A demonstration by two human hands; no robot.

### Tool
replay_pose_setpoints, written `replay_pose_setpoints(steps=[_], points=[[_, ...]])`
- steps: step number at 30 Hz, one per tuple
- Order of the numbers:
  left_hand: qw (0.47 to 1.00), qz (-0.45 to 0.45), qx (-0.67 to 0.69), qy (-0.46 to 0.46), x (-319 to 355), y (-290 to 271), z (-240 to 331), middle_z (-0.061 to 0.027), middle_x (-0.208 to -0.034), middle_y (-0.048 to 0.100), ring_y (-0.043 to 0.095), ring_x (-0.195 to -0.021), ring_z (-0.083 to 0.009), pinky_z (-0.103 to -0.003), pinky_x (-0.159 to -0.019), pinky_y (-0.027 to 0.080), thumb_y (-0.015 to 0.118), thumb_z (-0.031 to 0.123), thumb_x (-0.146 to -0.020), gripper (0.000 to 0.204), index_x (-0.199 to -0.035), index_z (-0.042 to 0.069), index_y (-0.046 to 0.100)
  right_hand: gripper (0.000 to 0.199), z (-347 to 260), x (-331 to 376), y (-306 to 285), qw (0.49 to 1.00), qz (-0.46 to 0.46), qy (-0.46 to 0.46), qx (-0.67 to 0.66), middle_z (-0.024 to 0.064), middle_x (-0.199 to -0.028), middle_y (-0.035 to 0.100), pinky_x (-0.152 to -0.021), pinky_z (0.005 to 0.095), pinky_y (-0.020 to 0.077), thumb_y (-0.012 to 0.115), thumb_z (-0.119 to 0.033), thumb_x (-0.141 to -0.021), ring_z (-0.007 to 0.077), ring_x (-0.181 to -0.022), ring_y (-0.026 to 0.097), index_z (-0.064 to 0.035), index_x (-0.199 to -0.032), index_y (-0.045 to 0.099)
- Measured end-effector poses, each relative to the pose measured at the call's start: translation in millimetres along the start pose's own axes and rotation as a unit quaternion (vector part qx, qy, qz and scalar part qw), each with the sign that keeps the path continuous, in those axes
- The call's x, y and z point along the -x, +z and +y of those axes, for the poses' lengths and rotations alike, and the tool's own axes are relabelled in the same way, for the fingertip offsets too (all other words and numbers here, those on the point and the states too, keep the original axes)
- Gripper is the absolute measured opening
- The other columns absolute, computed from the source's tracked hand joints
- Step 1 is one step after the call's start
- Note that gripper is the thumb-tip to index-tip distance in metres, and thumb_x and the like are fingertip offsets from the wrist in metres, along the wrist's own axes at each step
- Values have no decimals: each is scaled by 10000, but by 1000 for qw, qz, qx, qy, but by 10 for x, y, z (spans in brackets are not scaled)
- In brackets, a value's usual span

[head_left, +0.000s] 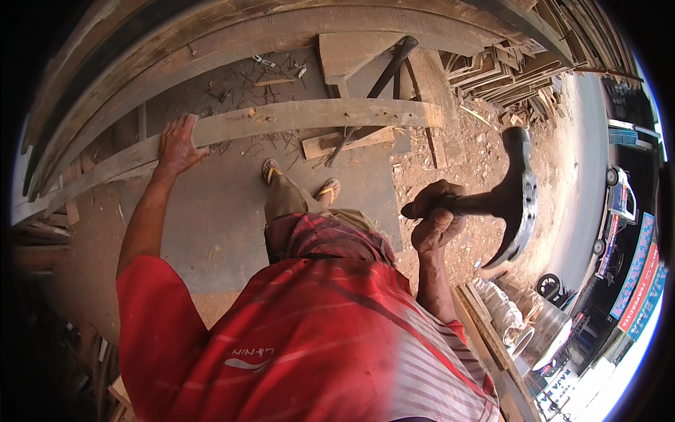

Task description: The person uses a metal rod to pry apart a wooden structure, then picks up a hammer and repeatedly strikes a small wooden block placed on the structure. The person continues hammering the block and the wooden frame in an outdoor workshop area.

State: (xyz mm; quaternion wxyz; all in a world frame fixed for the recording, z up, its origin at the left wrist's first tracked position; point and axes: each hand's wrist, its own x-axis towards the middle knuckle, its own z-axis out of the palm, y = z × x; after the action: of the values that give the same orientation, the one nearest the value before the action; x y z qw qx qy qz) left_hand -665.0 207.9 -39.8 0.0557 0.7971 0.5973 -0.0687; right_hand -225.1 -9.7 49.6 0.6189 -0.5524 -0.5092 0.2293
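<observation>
The right hand (434,219) has its fingers clamped round the handle of a dark steel claw hammer (517,200), raised, head up, claw curving down. The left hand (177,144) lies flat, fingers spread, on a long grey weathered wooden plank (309,116) running left to right. This looks like the wind-up; the blow needs aim at the plank.

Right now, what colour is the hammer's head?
The hammer in the right hand has a dark, blackish metal head with shiny worn edges, seen in the head view.
</observation>
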Motion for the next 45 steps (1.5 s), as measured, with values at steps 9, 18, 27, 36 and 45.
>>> replay_pose_setpoints(steps=[9,18,27,36,45], points=[[999,-40,-25,8,68,115,147,-164,-1368,513,474,-1332,-345,-511,-1176,312,906,342,-681,841,-1349,117,446,555,288,559,-249,887,-114,342,287,202,-707,575,-647,449,467,524,-517,-1010,311,-664,564,32,-1025,607],[1000,-24,-7,3,18,61,148,-156,-1338,531,474,-1335,-350,-517,-1172,319,910,327,-667,839,-1336,115,450,516,461,354,-364,985,-55,-73,144,149,-758,595,-517,329,436,541,-550,-988,211,-590,563,-39,-915,538],[1000,20,1,20,87,163,117,-146,-1274,555,516,-1281,-345,-522,-1152,347,920,289,-640,807,-1289,104,477,538,273,402,-298,947,-68,228,218,69,-680,556,-529,315,371,545,-566,-987,138,-612,499,-33,-919,569],[1000,5,-5,-1,92,-59,-27,-160,-1296,543,512,-1286,-350,-518,-1162,337,912,292,-652,812,-1304,99,468,538,731,135,-85,876,-146,289,358,253,-655,551,-572,476,439,550,-501,-1001,414,-599,546,35,-961,568],[999,2,11,30,91,99,62,-195,-1322,545,511,-1281,-366,-502,-1162,338,887,323,-651,830,-1319,70,463,459,143,492,-320,932,-50,313,174,-5,-700,532,-503,264,399,656,-452,-968,90,-579,493,-11,-1068,579]])
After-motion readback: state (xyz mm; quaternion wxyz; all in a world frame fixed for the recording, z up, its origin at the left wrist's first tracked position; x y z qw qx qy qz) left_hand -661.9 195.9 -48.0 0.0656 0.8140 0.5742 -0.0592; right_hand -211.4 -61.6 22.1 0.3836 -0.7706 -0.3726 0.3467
